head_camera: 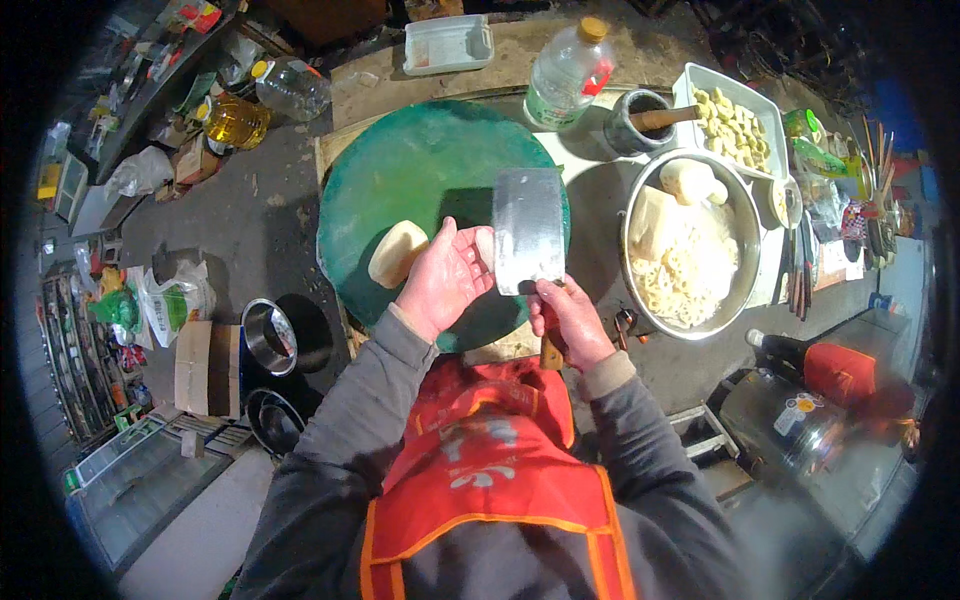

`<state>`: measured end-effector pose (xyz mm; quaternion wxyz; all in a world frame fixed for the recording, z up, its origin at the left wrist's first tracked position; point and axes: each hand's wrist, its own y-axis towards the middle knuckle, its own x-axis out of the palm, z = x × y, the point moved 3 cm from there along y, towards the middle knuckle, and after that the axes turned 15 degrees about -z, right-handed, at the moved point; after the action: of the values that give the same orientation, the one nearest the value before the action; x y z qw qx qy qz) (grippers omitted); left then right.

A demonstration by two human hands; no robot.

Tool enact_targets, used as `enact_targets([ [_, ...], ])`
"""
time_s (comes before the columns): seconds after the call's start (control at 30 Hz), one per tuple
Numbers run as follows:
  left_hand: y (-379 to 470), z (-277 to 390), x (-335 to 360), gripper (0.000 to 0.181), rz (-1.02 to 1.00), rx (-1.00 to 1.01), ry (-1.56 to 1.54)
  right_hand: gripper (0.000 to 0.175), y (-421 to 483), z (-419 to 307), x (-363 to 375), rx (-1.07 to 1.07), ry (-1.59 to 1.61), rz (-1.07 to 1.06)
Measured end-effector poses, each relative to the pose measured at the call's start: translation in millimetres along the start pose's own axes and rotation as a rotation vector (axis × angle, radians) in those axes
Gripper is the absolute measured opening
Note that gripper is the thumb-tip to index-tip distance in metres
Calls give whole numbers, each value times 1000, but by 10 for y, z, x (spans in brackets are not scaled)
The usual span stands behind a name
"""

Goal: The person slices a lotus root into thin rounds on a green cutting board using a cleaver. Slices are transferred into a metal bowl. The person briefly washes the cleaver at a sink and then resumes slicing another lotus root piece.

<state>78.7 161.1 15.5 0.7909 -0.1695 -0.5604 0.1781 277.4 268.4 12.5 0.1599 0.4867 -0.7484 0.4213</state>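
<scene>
My right hand (566,319) grips the wooden handle of a cleaver (529,229), its broad blade raised over a round green cutting board (420,165). My left hand (450,281) is palm up beside the blade, with its fingers curled toward the edge. Something pale shows between those fingers and the blade; I cannot tell whether it is a food piece or a fingertip. Left of that hand, a cut pale piece, apparently peeled lotus root (397,253), lies on the board. To the right, a metal basin (627,289) holds sliced lotus root (686,281) and larger peeled pieces.
Behind the basin are a stone mortar (616,131) with a wooden pestle (667,118), and a white tray (780,124) of pale chunks. A large plastic bottle (559,90) stands at the board's far right. Metal pots (268,337) sit on the floor at left.
</scene>
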Motion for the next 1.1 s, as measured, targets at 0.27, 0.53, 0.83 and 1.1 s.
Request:
enact_targets([
  [0.27,253,258,-202,35,213,172,1565,15,-467,155,-331,8,-170,179],
  [0.53,245,238,-316,54,-115,74,2356,16,-787,507,-267,116,-255,130],
  [0.83,96,-163,-558,30,314,169,1940,23,-552,661,-240,77,-426,84],
  [1.1,61,-227,-629,26,362,216,1836,36,-432,669,-165,81,-907,176],
])
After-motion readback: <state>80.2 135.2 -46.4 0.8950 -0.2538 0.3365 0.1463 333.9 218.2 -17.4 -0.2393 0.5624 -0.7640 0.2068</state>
